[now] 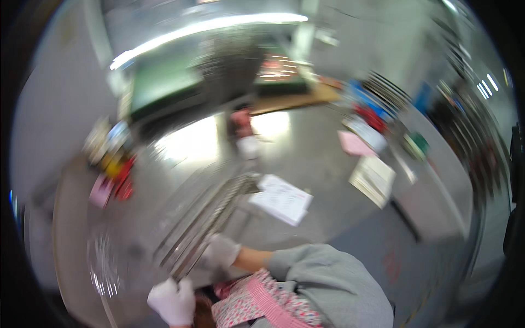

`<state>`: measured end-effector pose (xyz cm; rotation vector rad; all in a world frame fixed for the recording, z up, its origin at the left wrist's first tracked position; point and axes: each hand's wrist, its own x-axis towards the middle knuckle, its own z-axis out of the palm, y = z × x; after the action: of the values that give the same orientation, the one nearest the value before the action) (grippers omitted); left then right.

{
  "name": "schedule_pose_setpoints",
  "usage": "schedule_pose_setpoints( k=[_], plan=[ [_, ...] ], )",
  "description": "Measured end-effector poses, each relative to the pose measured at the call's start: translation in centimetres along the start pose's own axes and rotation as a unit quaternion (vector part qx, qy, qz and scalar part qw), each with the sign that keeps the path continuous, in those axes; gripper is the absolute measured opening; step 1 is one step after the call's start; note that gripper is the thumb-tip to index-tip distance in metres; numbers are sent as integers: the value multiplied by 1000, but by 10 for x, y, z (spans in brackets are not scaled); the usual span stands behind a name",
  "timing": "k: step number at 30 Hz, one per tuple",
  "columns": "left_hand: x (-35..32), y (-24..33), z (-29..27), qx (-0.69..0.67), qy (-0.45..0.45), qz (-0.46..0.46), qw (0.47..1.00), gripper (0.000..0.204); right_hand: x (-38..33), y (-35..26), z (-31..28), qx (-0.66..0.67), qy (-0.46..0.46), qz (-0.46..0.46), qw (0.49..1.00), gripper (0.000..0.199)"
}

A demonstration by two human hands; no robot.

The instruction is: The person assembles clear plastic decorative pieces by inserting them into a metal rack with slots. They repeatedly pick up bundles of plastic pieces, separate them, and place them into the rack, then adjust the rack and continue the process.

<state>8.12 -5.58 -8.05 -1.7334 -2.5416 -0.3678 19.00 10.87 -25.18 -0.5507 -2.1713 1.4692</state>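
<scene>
A bundle of long, narrow metal strips (199,238) slants across the near part of the metal table, blurred by motion. My left hand (173,302), in a white glove, is closed around its near end. Farther along, my right hand (221,251), also gloved in white, grips the strips from their right side; its fingertips are partly hidden and smeared. A white printed sheet of paper (281,199) lies just right of the strips' far end.
Clear plastic film (104,265) lies at the left. Red-handled tools (124,180) sit by the left edge. An open notebook (373,180), a pink pad (353,143) and a green object (416,145) lie right. Across the table are a blurred dark shape (229,63) and a green surface (164,82).
</scene>
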Motion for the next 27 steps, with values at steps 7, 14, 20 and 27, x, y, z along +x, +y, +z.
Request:
schedule_pose_setpoints(
  k=[7,14,20,27],
  plan=[
    [-64,-20,13,-414,-62,-158,894,35,40,-77,-84,-269,79,-130,951,72],
    [-104,-41,71,-249,163,-148,943,28,52,-178,-64,-536,152,15,831,118],
    [-113,-55,57,-9,446,-174,878,52,19,-232,38,-574,-157,-422,684,95],
    [-246,-122,21,-44,264,-404,875,72,24,-242,192,-460,-289,-601,586,119]
  ],
)
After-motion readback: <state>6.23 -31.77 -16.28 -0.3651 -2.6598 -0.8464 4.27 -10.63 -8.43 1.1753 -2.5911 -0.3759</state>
